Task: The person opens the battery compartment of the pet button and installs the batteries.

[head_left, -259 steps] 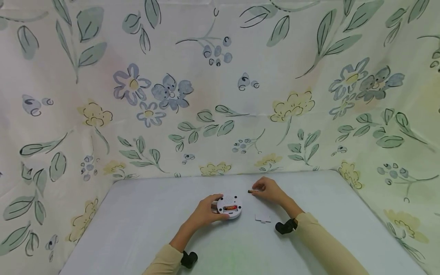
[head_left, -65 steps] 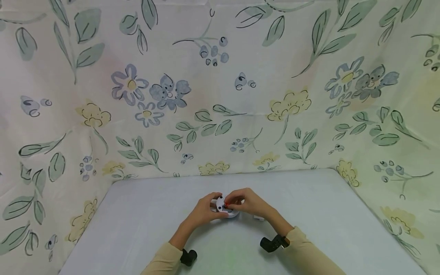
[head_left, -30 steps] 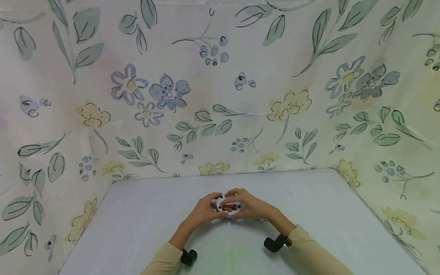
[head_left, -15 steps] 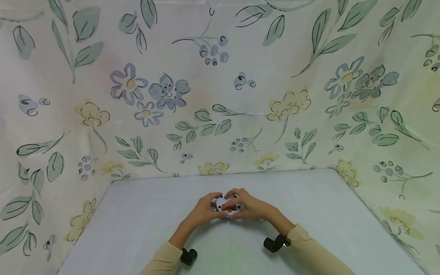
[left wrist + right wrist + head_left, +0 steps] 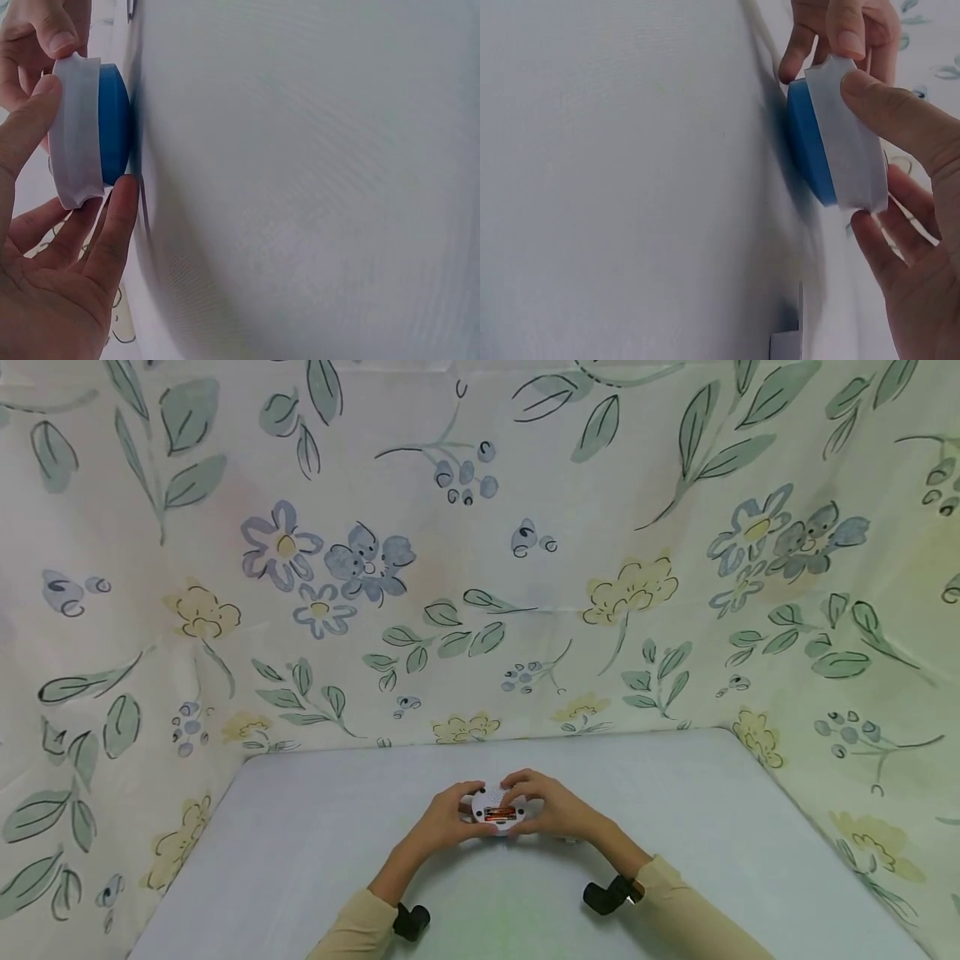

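I have the round white device (image 5: 489, 798) between both hands, low over the white table (image 5: 322, 843). My left hand (image 5: 444, 820) grips the device's left side, thumb on the near edge and fingers on the far edge, spread just as wide as its body. My right hand (image 5: 557, 808) holds the right side the same way, thumb near and fingertips far, with one finger bent over the top face. Orange-red batteries (image 5: 500, 814) lie in the uncovered compartment in that face. Beneath the device's white rim, its blue part (image 5: 114, 124) faces the table; I cannot tell whether the two touch. To the right of the device and nearer me, a small white piece (image 5: 786, 346) rests on the table, partly hidden by my right wrist in the head view. Black wrist cameras (image 5: 412, 923) sit nearer me than the device, at my tan sleeves (image 5: 697, 910). Beyond it hangs a floral cloth (image 5: 465, 556).
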